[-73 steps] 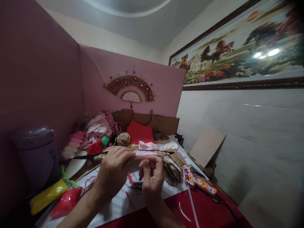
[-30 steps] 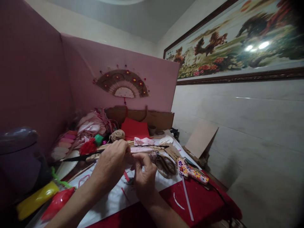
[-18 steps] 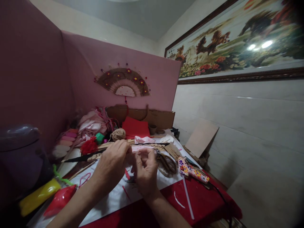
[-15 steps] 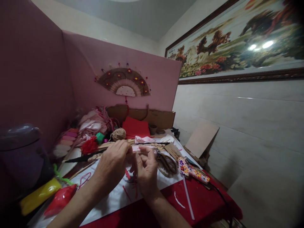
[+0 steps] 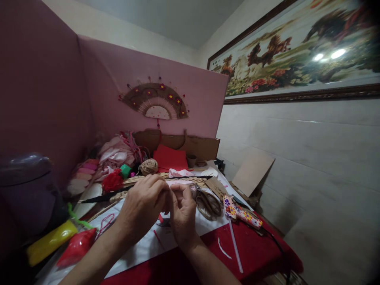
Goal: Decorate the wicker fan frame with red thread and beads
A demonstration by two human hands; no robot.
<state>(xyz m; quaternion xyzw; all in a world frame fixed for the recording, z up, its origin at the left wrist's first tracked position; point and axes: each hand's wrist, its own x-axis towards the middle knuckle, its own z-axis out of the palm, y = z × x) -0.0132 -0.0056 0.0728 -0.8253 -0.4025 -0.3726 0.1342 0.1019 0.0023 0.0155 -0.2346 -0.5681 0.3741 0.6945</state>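
My left hand (image 5: 145, 204) and my right hand (image 5: 182, 211) meet over the white sheet (image 5: 136, 251), fingertips pinched together. What lies between the fingers is hidden. A short red strip (image 5: 160, 217) shows just below the hands, beside a small dark tool (image 5: 164, 223) partly covered by them. Another thin red strip (image 5: 158, 236) lies on the sheet. Scissors (image 5: 209, 204) with dark looped handles rest right of my right hand. Behind the hands are a bundle of thin sticks (image 5: 133, 181) and pink-white cloth (image 5: 179, 173).
A flower-patterned glue gun (image 5: 242, 213) and a clear glue stick (image 5: 236, 247) lie at right on red cloth (image 5: 261, 253). Left are red (image 5: 76, 247) and yellow packets (image 5: 51, 241). Farther back sit a twine ball (image 5: 148, 167), red sheets (image 5: 170, 157) and a decorated fan (image 5: 156, 101).
The fingers of both hands have drawn closer together. A red strip that hung below my right hand is no longer visible there. The view has shifted slightly.
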